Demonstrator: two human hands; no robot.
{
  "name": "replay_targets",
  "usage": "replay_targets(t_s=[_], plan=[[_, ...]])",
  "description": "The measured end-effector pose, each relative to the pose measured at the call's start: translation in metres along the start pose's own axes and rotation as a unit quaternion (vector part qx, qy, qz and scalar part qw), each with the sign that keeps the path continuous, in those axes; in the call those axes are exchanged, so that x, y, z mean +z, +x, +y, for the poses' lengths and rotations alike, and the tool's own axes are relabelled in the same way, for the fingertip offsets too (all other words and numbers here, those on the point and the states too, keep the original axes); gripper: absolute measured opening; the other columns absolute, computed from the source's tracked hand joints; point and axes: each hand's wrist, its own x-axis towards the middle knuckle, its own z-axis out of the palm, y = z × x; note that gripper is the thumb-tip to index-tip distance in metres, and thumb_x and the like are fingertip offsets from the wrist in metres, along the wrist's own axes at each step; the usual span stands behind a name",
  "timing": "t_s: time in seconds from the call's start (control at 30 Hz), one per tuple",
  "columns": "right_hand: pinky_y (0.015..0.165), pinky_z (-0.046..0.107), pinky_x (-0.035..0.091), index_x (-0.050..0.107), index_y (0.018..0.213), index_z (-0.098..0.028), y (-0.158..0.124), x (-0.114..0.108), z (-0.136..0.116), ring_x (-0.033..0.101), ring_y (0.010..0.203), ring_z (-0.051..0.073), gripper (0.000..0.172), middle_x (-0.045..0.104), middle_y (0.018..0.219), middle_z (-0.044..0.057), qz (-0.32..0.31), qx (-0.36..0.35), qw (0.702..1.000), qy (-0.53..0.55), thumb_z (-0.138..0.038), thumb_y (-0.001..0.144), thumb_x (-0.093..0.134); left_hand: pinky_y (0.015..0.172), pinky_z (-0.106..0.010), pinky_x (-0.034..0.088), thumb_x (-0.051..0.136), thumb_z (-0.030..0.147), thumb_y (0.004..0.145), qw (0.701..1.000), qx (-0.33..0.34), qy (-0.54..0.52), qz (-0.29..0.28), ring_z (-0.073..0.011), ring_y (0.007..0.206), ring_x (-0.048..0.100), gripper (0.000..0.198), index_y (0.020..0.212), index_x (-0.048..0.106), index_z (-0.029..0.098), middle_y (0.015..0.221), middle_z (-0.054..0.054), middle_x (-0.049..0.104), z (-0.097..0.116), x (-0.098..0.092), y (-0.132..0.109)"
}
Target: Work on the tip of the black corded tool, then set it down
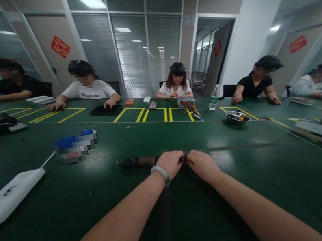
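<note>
My left hand (pixel 172 163), with a pale green bangle on its wrist, and my right hand (pixel 201 164) meet in the middle of the green table (pixel 172 225). Both are closed, knuckles up, pinching a small thing between them that I cannot make out. They rest over a long dark strip-like object (pixel 137 162) that runs left and right across the table; its thicker brownish end lies to the left of my left hand, and a thin dark part continues to the right.
A white flat device (pixel 9 195) with a cable lies at the near left, a blue-topped object (pixel 74 146) beyond it. A metal bowl (pixel 237 117), water bottle (pixel 214 97) and wired part (pixel 188 106) stand farther back. Several people sit around the far side.
</note>
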Motion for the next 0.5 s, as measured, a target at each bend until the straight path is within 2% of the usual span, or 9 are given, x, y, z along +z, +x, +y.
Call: replay_targets(t_s=[0.1,0.3,0.43,0.5], plan=[[0.074,0.027,0.038,0.061,0.085,-0.018,0.003,-0.003,-0.001,0.055,0.079,0.016,0.011,0.059,0.088,0.004,-0.009,-0.019,1.0,-0.011,-0.016,0.088,0.05,0.081,-0.031,0.043,0.057,0.022,0.083,1.0,-0.004,0.001,-0.002,-0.0179,0.087,0.058,0.011,0.094,0.058,0.022,0.092,-0.001,0.063,0.0,-0.001,0.0],[0.074,0.027,0.041,0.064,0.083,-0.021,0.004,-0.002,0.006,0.056,0.079,0.016,0.008,0.062,0.087,0.002,0.003,0.012,0.999,0.04,-0.02,0.085,0.057,0.078,-0.031,0.044,0.056,0.024,0.084,1.0,-0.016,0.002,-0.005,-0.0182,0.083,0.059,0.007,0.089,0.059,0.021,0.089,-0.002,0.063,0.0,-0.001,0.002],[0.089,0.03,0.039,0.064,0.078,-0.022,0.006,0.005,0.012,0.055,0.099,0.017,0.005,0.063,0.108,0.001,0.032,0.019,0.994,0.104,-0.019,0.08,0.061,0.08,-0.031,0.045,0.055,0.024,0.085,1.0,-0.016,-0.001,-0.008,-0.0181,0.084,0.059,0.006,0.087,0.06,0.022,0.09,-0.001,0.063,0.001,-0.001,0.002],[0.089,0.029,0.039,0.064,0.08,-0.022,0.008,0.007,0.013,0.056,0.099,0.016,0.007,0.063,0.111,0.0,0.014,0.026,0.992,0.124,-0.017,0.081,0.059,0.081,-0.031,0.044,0.055,0.023,0.084,1.0,-0.015,-0.003,-0.01,-0.018,0.086,0.059,0.005,0.087,0.06,0.022,0.092,-0.001,0.063,0.001,-0.001,0.001]])
